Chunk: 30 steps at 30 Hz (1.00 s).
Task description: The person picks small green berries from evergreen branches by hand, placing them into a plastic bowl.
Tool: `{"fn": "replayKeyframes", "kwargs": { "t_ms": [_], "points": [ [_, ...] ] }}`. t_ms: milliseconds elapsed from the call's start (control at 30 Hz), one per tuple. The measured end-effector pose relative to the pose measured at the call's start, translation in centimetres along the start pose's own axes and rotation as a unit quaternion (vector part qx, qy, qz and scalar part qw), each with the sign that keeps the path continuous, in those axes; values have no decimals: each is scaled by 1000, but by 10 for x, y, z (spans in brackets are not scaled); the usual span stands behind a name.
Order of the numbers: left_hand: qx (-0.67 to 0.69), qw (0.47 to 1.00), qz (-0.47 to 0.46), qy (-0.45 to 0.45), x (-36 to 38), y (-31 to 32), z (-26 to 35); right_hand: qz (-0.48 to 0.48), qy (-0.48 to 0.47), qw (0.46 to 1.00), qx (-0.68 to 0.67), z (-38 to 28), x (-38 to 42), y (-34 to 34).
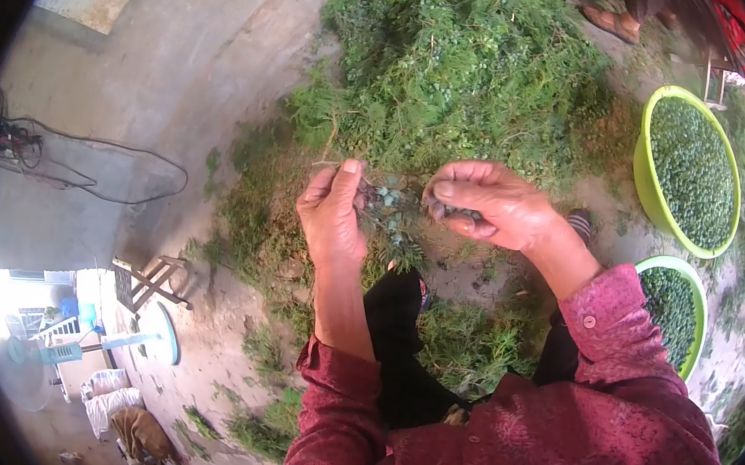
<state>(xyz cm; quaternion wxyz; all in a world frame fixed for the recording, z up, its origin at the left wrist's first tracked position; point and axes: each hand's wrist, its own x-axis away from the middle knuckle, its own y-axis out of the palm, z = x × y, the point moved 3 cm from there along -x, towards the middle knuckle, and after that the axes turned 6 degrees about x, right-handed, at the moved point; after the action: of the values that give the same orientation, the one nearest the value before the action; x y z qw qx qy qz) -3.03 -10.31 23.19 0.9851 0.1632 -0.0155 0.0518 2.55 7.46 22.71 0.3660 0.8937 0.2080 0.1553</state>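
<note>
My left hand (336, 209) is closed, thumb against fingers, on a leafy sprig (386, 200) dotted with small bluish-green berry-like cones. The sprig hangs in the gap between my two hands. To its right, my right hand (493, 206) has its fingers curled in and pressed together. What lies inside those fingers is hidden, though something small and dark shows at their edge. Just beyond both hands rises a large heap of green conifer branches (469, 71) bearing the same small cones.
Two yellow-green tubs, one farther off (644, 169) and one nearer (700, 309), hold small green cones at my right. Another person's shoe (615, 24) is at upper right. A black cable (120, 197), a wooden stool (150, 285) and a fan (167, 335) are leftward.
</note>
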Motion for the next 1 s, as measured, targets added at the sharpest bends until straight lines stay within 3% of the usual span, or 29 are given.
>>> {"fn": "replayKeyframes", "kwargs": {
  "t_ms": [67,100,167,267,400,500,567,667,800,867,900,967,1000],
  "points": [
    [-7,1000,-13,-7,5,8,-1,141,-9,981,131,10,-8,-12],
    [-13,1000,-24,-14,7,10,-2,141,-9,981,130,8,-8,-7],
    [-9,999,-44,-2,9,13,-4,245,13,928,282,0,-5,-2],
    [-22,997,-80,-9,12,19,-6,262,-56,907,324,1,-7,2],
    [-39,995,-91,-20,14,21,-9,250,-49,909,329,4,-11,-1],
    [-28,998,-47,-24,8,15,-5,209,-43,946,244,4,-9,-4],
    [-17,1000,9,19,-3,0,1,116,3,991,61,1,-2,-3],
    [-37,999,19,13,-1,0,-3,119,8,992,36,-6,1,4],
    [-33,999,12,19,3,11,-5,158,-24,974,163,11,-12,-2],
    [-30,999,20,19,4,12,-5,197,-256,851,414,12,-16,-1],
    [-20,1000,6,3,3,11,-7,197,-256,851,414,10,-15,1],
    [-10,1000,-7,-13,3,11,-10,197,-309,736,569,3,-9,12],
    [-14,1000,-9,-14,4,13,-11,206,-308,723,584,3,-10,14]
  ]
}}
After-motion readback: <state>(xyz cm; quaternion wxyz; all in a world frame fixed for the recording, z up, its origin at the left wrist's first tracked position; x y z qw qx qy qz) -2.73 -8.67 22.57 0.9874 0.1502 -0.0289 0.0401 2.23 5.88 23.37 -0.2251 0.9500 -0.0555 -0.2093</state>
